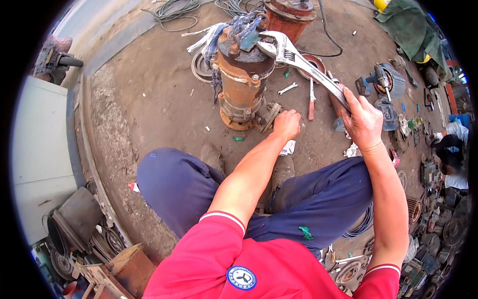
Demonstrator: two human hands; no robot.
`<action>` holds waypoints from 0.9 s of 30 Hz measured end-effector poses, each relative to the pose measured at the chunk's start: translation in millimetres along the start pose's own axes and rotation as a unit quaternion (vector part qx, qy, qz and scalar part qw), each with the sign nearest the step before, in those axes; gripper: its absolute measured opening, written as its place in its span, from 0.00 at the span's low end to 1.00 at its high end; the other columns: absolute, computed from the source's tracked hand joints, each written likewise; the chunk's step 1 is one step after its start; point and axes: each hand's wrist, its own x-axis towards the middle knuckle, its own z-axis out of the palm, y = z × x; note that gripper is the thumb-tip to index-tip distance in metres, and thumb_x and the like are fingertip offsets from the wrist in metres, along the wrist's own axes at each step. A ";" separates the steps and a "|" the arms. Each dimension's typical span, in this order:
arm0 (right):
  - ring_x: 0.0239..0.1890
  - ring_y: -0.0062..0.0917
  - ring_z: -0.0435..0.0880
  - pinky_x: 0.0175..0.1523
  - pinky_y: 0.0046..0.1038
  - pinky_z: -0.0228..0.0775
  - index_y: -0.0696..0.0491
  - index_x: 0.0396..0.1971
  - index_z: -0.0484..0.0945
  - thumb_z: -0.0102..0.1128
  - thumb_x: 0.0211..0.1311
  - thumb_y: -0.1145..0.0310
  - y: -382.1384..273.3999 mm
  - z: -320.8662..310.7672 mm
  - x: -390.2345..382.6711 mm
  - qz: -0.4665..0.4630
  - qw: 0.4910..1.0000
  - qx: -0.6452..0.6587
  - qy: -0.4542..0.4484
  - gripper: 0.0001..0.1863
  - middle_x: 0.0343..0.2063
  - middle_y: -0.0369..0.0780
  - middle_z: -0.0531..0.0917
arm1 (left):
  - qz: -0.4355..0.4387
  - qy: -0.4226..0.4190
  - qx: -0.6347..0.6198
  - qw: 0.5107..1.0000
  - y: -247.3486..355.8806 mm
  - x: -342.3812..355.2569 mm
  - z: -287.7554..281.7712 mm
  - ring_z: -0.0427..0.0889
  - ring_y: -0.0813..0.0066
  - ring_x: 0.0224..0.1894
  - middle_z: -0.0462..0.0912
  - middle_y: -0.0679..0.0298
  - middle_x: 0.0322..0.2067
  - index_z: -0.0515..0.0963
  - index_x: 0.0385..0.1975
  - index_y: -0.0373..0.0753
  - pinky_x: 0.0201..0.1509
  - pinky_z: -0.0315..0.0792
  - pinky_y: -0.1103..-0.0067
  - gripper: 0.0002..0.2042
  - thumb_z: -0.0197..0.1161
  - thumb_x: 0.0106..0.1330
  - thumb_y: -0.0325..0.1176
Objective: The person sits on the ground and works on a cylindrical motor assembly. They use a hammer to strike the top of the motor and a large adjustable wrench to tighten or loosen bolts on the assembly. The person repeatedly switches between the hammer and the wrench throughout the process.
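A rusty submersible pump (240, 87) stands upright on the ground before me. Blue and white rags or rope (239, 27) are wound about its top. My right hand (366, 122) grips the handle end of a large silver adjustable wrench (308, 65). The wrench's jaws lie at the pump's top, beside a teal part (249, 41); whether they clasp it, I cannot tell. Low down, my left hand (288, 124) is closed right next to the pump's side outlet flange (269, 117). Its fingertips are hidden, so what they hold does not show.
Behind the pump stands a second, reddish pump body (290, 22). A small spanner (288, 88) and a red-handled tool (311, 102) lie on the ground. Rightward are a blue power tool (381, 79) and many metal parts. A coiled cable (174, 12) lies far left.
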 end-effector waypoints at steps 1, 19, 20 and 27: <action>0.26 0.33 0.83 0.29 0.33 0.75 0.48 0.53 0.81 0.74 0.46 0.69 -3.5 -1.3 2.3 -0.004 1.000 0.007 0.006 0.29 0.26 0.38 0.78 | -0.002 -0.007 -0.003 1.000 -0.1 -1.1 -2.2 0.81 0.54 0.48 0.81 0.57 0.40 0.81 0.32 0.38 0.52 0.77 0.62 0.07 0.65 0.56 0.31; 0.27 0.32 0.81 0.36 0.35 0.74 0.47 0.51 0.82 0.73 0.49 0.62 -16.3 6.8 -10.0 0.022 0.998 0.028 0.046 0.25 0.24 0.37 0.77 | -0.094 -0.008 0.024 0.995 -4.4 -3.1 3.1 0.82 0.52 0.49 0.83 0.54 0.44 0.83 0.33 0.38 0.54 0.76 0.62 0.09 0.62 0.55 0.33; 0.27 0.32 0.81 0.36 0.35 0.74 0.46 0.51 0.82 0.73 0.49 0.62 -14.9 6.7 -10.2 0.019 0.998 0.024 0.051 0.25 0.23 0.37 0.77 | -0.093 0.010 0.016 0.995 -1.7 -2.6 5.0 0.82 0.52 0.49 0.82 0.54 0.44 0.83 0.33 0.37 0.54 0.76 0.62 0.09 0.62 0.55 0.33; 0.28 0.32 0.83 0.32 0.35 0.76 0.46 0.52 0.80 0.72 0.50 0.61 -28.2 2.2 -7.1 0.068 0.997 -0.043 -0.005 0.27 0.24 0.37 0.78 | -0.213 -0.010 -0.203 0.956 -26.4 4.6 10.1 0.87 0.59 0.39 0.88 0.53 0.32 0.87 0.34 0.38 0.46 0.78 0.68 0.20 0.74 0.49 0.48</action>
